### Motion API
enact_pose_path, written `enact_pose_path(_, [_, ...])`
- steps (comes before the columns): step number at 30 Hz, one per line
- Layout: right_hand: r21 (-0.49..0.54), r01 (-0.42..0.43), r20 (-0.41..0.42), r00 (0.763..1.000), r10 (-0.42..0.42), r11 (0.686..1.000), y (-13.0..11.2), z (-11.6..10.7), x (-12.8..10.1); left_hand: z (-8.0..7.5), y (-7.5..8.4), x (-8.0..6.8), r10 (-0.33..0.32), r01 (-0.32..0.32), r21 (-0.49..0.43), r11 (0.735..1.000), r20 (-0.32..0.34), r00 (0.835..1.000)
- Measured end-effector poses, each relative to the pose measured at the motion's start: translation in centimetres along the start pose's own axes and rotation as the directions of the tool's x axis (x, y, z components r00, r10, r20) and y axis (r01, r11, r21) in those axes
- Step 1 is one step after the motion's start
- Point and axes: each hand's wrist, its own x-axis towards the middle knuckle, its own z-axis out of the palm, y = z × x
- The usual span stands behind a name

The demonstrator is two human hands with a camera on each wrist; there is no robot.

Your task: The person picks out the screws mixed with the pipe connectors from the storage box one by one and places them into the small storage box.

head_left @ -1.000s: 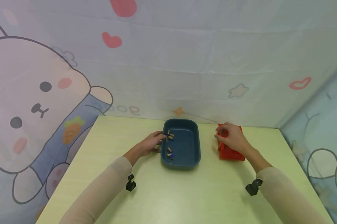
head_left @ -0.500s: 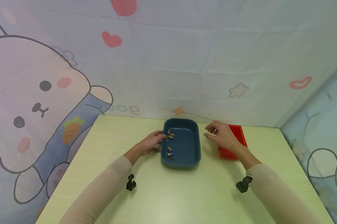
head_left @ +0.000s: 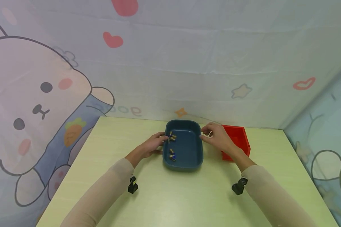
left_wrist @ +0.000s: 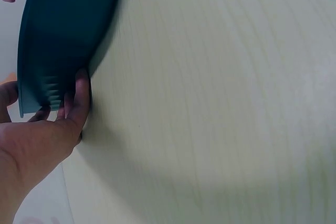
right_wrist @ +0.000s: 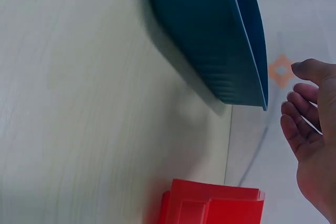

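A dark blue-green rectangular plastic bin [head_left: 187, 151] sits on the pale table. My left hand [head_left: 153, 145] grips its left wall, thumb over the rim and fingers against the outside, as the left wrist view [left_wrist: 50, 135] also has it. Inside, along the left side, lie small gold-and-blue pieces [head_left: 172, 155], too small to identify. At the bin's right rim is my right hand [head_left: 218, 136], fingers loosely bent and holding nothing; in the right wrist view the hand [right_wrist: 315, 124] is apart from the bin.
A red open plastic box [head_left: 238, 138] stands right of the bin, partly hidden behind my right hand and forearm. A printed cloth backdrop [head_left: 181, 63] hangs along the table's far edge. Black wrist cameras [head_left: 132, 186] sit at both sleeves.
My right hand has moved left, from over the red box to the bin's right rim, uncovering more of the box. My left hand and the bin have stayed put.
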Motion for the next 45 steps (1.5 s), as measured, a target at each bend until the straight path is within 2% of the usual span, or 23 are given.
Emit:
enact_pose_path(20, [-0.027, 0.035, 0.026, 0.999, -0.034, 0.999, -1.3, 2.5, 1.4, 0.0, -0.2, 0.2, 0.002, -0.002, 0.002, 1.000, -0.011, 1.000])
enact_pose_path(45, [0.026, 0.015, 0.018, 1.000, -0.016, 1.000, -3.1, 5.7, 3.8, 0.1, -0.2, 0.1, 0.012, -0.012, 0.002, 1.000, -0.001, 1.000])
